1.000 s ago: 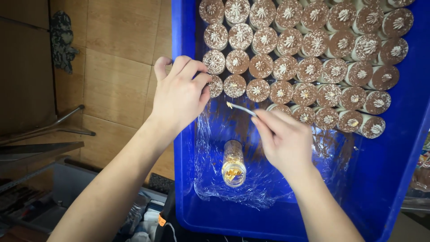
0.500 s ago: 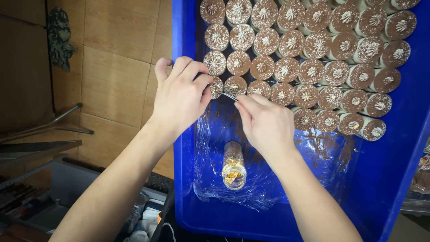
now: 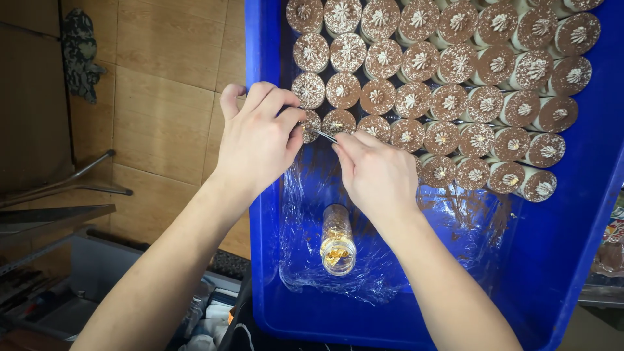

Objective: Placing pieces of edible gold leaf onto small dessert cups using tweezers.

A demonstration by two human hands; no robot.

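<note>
Tweezers [image 3: 323, 134] pinched in right hand [image 3: 377, 172] fingers, tips at dessert cup [image 3: 311, 123]; left hand [image 3: 257, 140] fingers closed round that cup, front-left of rows in blue crate [image 3: 263, 214].

Both forearms are bare up to the lower edge of the picture, so no sleeve, cuff or glove is visible on them. The left hand [image 3: 257, 140] has no ring, no watch and no bracelet, and its fingernails are short and without polish. The right hand [image 3: 377, 175] is the same, with bare fingers and a bare wrist.
</note>
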